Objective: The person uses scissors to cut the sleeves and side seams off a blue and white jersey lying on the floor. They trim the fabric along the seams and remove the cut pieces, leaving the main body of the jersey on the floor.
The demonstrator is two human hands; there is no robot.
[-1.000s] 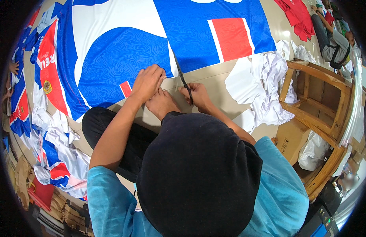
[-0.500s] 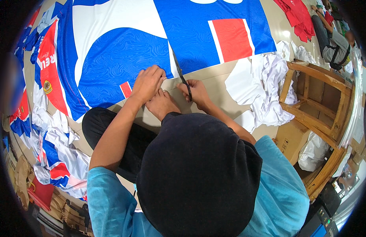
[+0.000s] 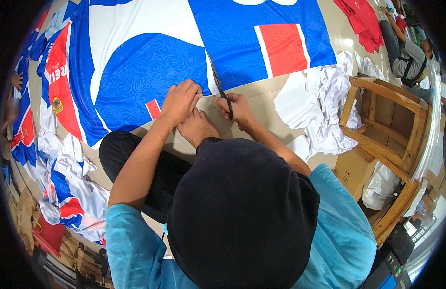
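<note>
A large printed fabric [image 3: 150, 62] in blue, white and red lies spread on the floor in front of me. My right hand [image 3: 237, 110] grips black-handled scissors [image 3: 216, 76], fingers through the loops. The blades point away from me at the fabric's near edge, along a narrow white strip [image 3: 211, 79] between two blue areas. Just left of the blades, my left hand [image 3: 183, 98] is closed on the fabric's near edge, its fingertips bent together. My bare foot [image 3: 198, 126] rests on the floor between both hands.
White cloth scraps [image 3: 324, 96] lie to the right, beside a wooden frame [image 3: 386, 151] and a cardboard box [image 3: 353, 168]. More printed cloth [image 3: 71, 192] is heaped at left. A red garment [image 3: 361, 21] lies far right, near another person [image 3: 408, 55]. At the left rim a co-worker's hand [image 3: 17, 80] shows.
The scissors have shifted slightly, their blade tips reaching a little farther up the white strip. My left hand stays in place. A co-worker's hand has come into view at the far left.
</note>
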